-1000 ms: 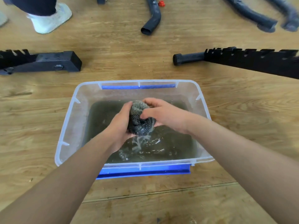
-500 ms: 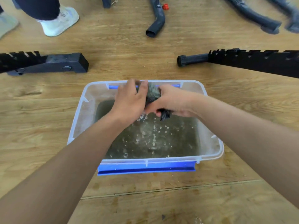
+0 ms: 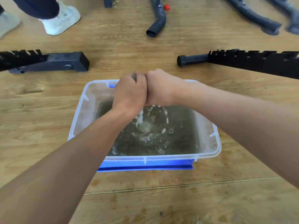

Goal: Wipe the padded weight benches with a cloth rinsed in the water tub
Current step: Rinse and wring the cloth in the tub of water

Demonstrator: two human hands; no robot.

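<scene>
We see a wood floor (image 3: 161,50) filling the view, plank seams running side to side. On it sits a clear tub (image 3: 217,143) with blue handles (image 3: 145,165) at near and far ends, holding murky grey water (image 3: 178,126). Surface is bubbling where drips land, about mid-tub.

Two black notched bars lie on the floor beyond the tub: left bar (image 3: 48,63) and right bar (image 3: 252,62), well apart from each other, neither touching the tub. Farther back we see a bent black tube (image 3: 157,21) with a red knob (image 3: 166,6) beside it, and more dark tubes (image 3: 252,16) at the top right, blurred. Top left, another person's dark trouser leg and white shoe (image 3: 62,20) stand on the floor.

Our two bare forearms reach in from the bottom corners. Left hand (image 3: 129,92) and right hand (image 3: 161,88) are pressed knuckle to knuckle above the far half of the tub, both fists closed. Fingers of both hands are curled tight together, clamped on the cloth (image 3: 134,76). The cloth is almost fully hidden inside the fists; only a small dark grey bit shows at the top of the left fist. It is held clear of the water, over the tub.

Thin streams of water (image 3: 140,117) fall from under the hands into the tub.
</scene>
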